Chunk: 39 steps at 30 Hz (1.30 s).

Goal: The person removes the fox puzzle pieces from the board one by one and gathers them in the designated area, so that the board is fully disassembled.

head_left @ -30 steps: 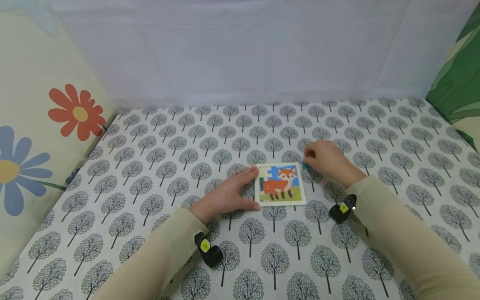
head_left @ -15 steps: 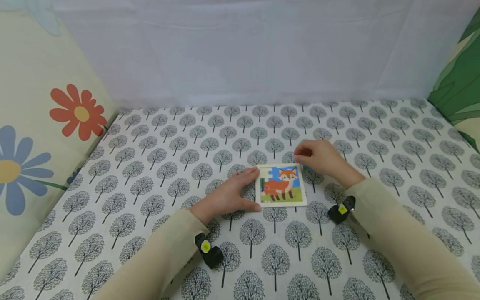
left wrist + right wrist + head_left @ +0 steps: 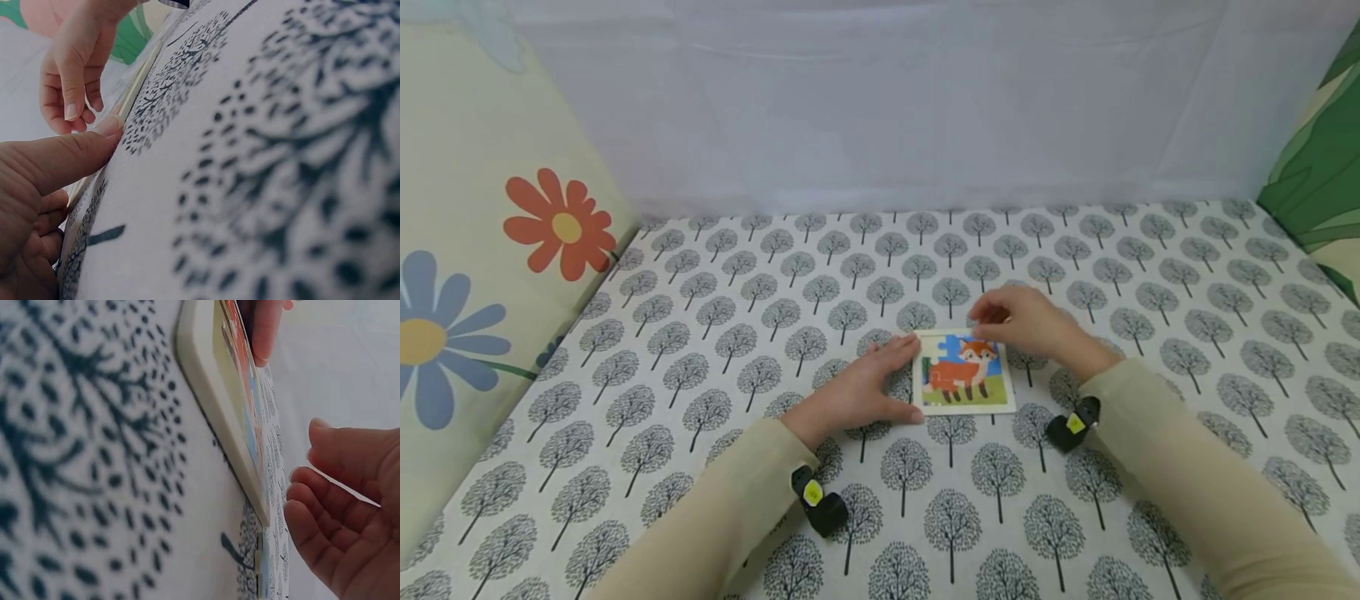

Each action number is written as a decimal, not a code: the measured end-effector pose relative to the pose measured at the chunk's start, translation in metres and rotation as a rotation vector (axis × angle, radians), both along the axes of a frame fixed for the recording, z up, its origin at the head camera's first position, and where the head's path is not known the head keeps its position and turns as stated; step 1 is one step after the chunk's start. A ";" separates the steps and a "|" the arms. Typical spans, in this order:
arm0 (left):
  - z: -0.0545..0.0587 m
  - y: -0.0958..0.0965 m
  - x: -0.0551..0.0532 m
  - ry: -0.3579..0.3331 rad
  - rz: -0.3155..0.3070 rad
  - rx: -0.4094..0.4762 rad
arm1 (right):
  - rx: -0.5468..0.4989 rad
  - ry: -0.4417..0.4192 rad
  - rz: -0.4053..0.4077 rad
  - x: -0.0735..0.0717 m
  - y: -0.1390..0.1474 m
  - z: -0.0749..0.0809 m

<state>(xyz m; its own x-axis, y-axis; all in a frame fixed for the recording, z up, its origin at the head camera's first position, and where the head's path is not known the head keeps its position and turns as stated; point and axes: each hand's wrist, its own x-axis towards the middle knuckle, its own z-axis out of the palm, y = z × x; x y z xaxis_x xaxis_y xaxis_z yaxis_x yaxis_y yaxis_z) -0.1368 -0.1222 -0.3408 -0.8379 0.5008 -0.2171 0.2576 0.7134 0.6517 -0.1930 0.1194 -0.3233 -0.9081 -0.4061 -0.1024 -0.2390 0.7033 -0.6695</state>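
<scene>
A square fox jigsaw puzzle (image 3: 958, 379) in a cream frame lies flat on the cloth. Pale bare backing shows at its far left corner. My left hand (image 3: 857, 390) rests along the frame's left side, thumb at the near corner and index finger at the far one. Over the far right corner hovers my right hand (image 3: 1033, 321), its fingers loosely bent. In the right wrist view, a gap stands between thumb and fingers of this hand (image 3: 350, 506), with nothing seen in it. A thin blue-green piece (image 3: 262, 569) lies on the cloth beyond the frame's corner.
A white cloth with grey trees (image 3: 951, 517) covers the table. Behind it hangs a white curtain (image 3: 910, 108). Flower-painted panel (image 3: 460, 208) stands at the left, and green leaves (image 3: 1322, 158) are painted on the right one. Each wrist wears a black camera (image 3: 820, 504).
My right hand has moved left, from beside the puzzle's right edge to over its far right corner. The left hand and the puzzle keep their places.
</scene>
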 end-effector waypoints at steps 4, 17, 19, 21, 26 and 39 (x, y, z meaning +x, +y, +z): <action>0.000 0.000 0.000 -0.001 0.001 -0.003 | -0.003 -0.008 0.025 0.000 -0.005 -0.002; -0.001 0.000 0.000 0.006 -0.003 -0.007 | 0.034 -0.048 0.112 -0.002 -0.016 -0.005; -0.001 0.000 0.000 0.003 -0.001 -0.006 | 0.037 -0.057 0.116 -0.004 -0.017 -0.005; 0.000 0.000 0.000 0.001 0.000 -0.004 | 0.042 -0.063 0.120 -0.005 -0.017 -0.006; 0.000 0.000 -0.001 -0.002 -0.006 -0.003 | 0.053 -0.080 0.141 -0.008 -0.018 -0.007; 0.000 0.000 -0.002 -0.010 -0.003 -0.010 | 0.141 -0.146 0.246 -0.011 -0.020 -0.001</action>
<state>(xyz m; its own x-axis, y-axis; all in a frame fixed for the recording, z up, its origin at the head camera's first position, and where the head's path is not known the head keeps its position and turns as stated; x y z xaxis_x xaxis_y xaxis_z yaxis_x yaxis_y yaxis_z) -0.1383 -0.1222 -0.3409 -0.8339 0.5014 -0.2306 0.2532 0.7188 0.6474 -0.2038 0.0991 -0.3247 -0.7562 -0.5839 -0.2954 -0.3214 0.7247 -0.6095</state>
